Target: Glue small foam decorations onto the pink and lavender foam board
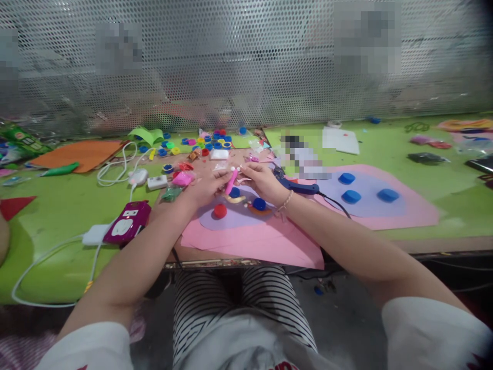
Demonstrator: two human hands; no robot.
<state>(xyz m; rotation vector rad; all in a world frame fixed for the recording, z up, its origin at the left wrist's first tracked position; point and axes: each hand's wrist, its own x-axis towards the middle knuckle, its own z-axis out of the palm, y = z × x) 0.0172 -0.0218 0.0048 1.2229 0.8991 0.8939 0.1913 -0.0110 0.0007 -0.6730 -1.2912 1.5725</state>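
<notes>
A thin pink foam strip [231, 181] was pinched at its near end by the left hand [208, 186], fingers pressed together around it. Its far end was pinched by the right hand [262, 181]. It was held just above a pink paper sheet [265, 239], where a red bottle cap [220, 210] and a blue bottle cap [259, 203] were stuck. A blue glue gun [298, 186] was lying just right of the right hand. The wrist could be burned if that gun was bumped, and the strip could be bent if squeezed hard.

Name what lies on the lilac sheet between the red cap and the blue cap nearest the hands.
A smaller blue cap lies between the red cap and blue cap, in the head view.
</notes>
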